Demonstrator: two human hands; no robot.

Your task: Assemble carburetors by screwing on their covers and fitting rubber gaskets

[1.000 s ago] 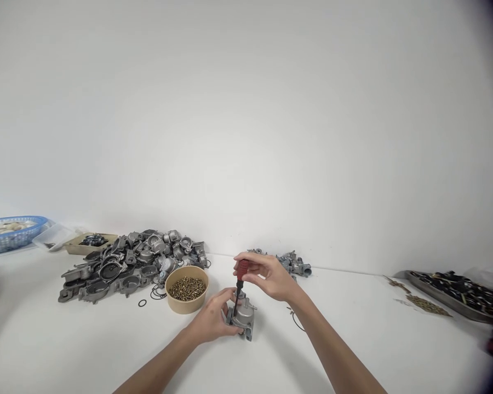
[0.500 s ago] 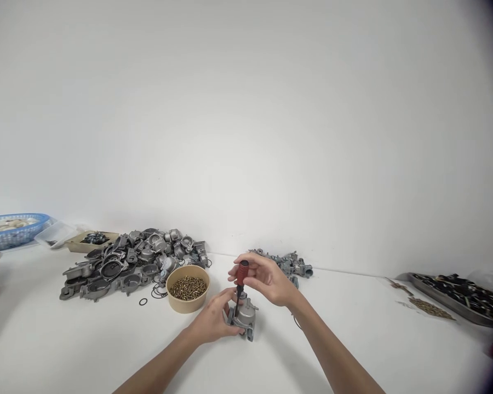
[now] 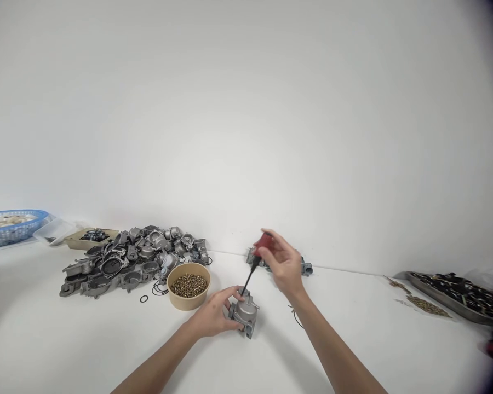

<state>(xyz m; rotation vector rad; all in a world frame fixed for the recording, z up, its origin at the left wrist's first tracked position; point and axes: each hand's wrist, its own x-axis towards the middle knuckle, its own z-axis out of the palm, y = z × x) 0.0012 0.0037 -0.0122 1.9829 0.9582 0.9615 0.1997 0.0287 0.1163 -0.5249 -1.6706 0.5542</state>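
Observation:
A grey metal carburetor (image 3: pixel 247 311) stands on the white table, its rounded bowl facing up. My left hand (image 3: pixel 216 314) grips it from the left side, fingers behind and thumb in front. In my right hand (image 3: pixel 282 261) is a screwdriver (image 3: pixel 263 244) with a red handle, held above and to the right of the carburetor. Its dark shaft slants down to the left, and the tip ends near the carburetor's top by my left fingertips; whether it touches, I cannot tell. Left of my left hand sits a tan round bowl (image 3: pixel 188 302) of small brass-coloured screws (image 3: pixel 189 285).
Many grey metal castings (image 3: pixel 127 262) are heaped at the left, with a black rubber ring (image 3: pixel 143 299) in front. Behind lie a tan tray (image 3: pixel 76 241) and a blue basket (image 3: pixel 14 235). More carburetor parts (image 3: pixel 307 268) lie behind my right hand. A metal tray (image 3: pixel 447 303) holds black parts at right.
My right hand has lifted the screwdriver up and to the right, tilting it from upright. My left hand stays on the carburetor. Another person's hand has left the left edge.

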